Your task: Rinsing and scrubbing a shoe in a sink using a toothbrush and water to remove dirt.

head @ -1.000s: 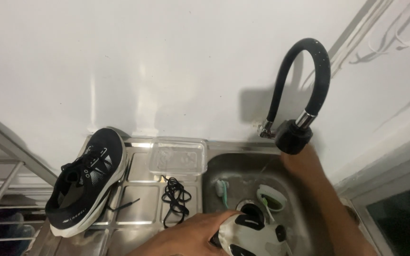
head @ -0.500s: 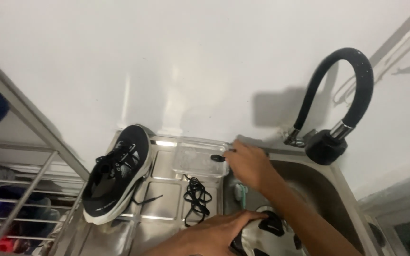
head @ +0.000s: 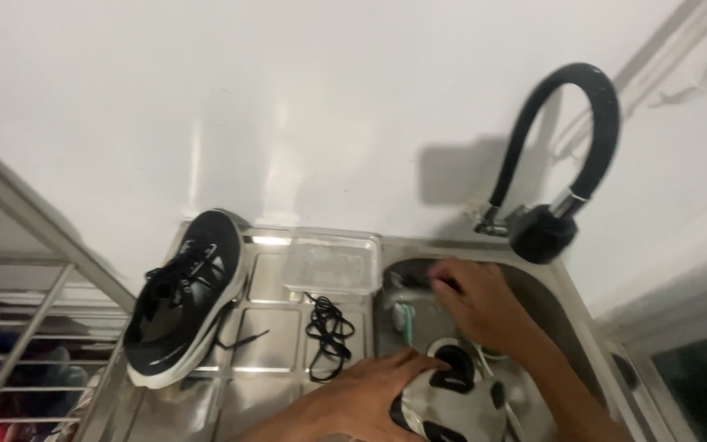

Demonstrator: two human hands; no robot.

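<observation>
A grey and black shoe [head: 452, 401] lies in the steel sink basin [head: 562, 307]. My left hand [head: 370, 393] grips its left side. My right hand [head: 472, 303] hovers over the back of the basin, fingers curled near a blurred small object at the basin's left rim; whether it holds anything I cannot tell. A green-handled brush [head: 403, 315] rests at the basin's left side. On the drainboard stands a black shoe with a white sole [head: 182, 299], and a loose black lace [head: 327, 327] lies beside it.
A clear plastic container [head: 327, 262] sits at the back of the drainboard. A black flexible faucet [head: 558, 172] arches over the sink from the white wall. A metal rack [head: 18, 327] stands to the left.
My right hand has drawn back from the container's edge to above the sink basin. The camera view has shifted slightly right.
</observation>
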